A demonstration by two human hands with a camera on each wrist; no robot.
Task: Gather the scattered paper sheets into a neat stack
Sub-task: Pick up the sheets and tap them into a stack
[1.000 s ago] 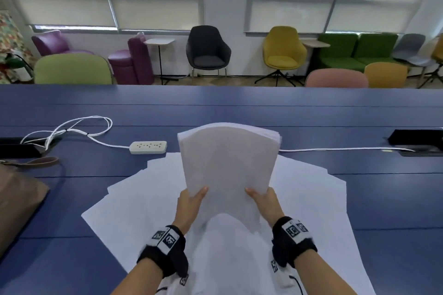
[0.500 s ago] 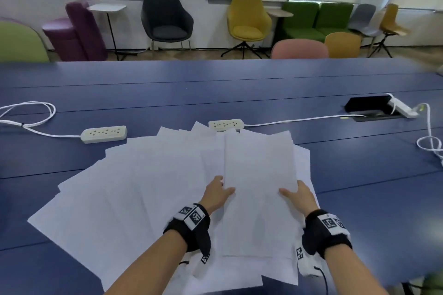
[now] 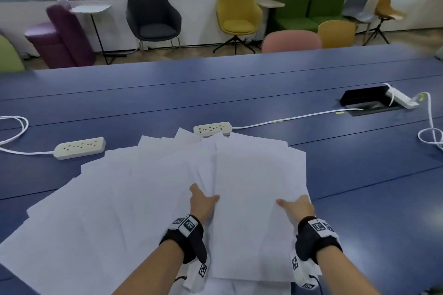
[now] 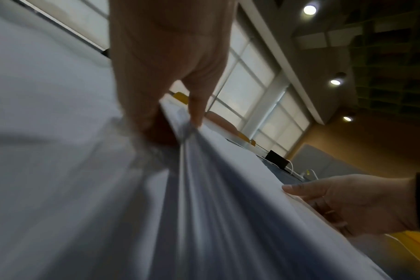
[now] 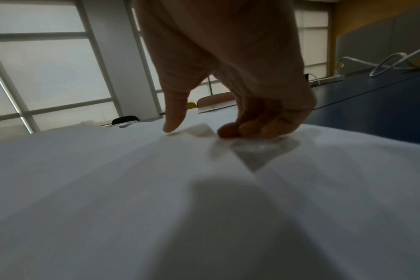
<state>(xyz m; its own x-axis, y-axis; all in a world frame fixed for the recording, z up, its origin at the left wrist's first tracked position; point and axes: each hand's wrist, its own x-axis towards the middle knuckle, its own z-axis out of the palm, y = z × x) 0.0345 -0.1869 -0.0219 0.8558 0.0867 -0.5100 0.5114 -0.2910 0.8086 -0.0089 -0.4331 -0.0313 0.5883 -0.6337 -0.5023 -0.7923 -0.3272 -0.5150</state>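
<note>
Paper sheets point(image 3: 115, 211): white, many, fanned out and overlapping across the near part of a blue table point(image 3: 263, 79); the spread runs from the left foreground to the right, its far corners reaching a power strip.
Gathered bundle point(image 3: 254, 199): squared-up sheets lying on top of the fan at its right side, held at the near end between both hands.
Left hand point(image 3: 202, 203): at the bundle's left edge; in the left wrist view the thumb point(image 4: 197, 106) lies on top and the fingers go beneath, pinching a thick wad of sheets. Black wrist strap with printed marker tags.
Right hand point(image 3: 296, 206): at the bundle's right edge; in the right wrist view the thumb point(image 5: 174, 115) presses the top sheet and the fingers point(image 5: 249, 128) curl down at the edge of the paper, gripping it. Same kind of strap.
Power strip, near point(image 3: 212, 128): white, just behind the far corners of the fan, cord running right to a black cable box point(image 3: 366, 98) set in the table.
Power strip, left point(image 3: 79, 147): white, beside the fan's left far edge, cord trailing left.
Power strip, far right point(image 3: 400, 98): white, by the cable box, cord looping at the table's right edge.
Chairs beyond the table: black armchair point(image 3: 153, 17), yellow swivel chair point(image 3: 237, 14), pink chair back point(image 3: 291, 42), green sofa point(image 3: 309, 9), purple seat point(image 3: 60, 36).
</note>
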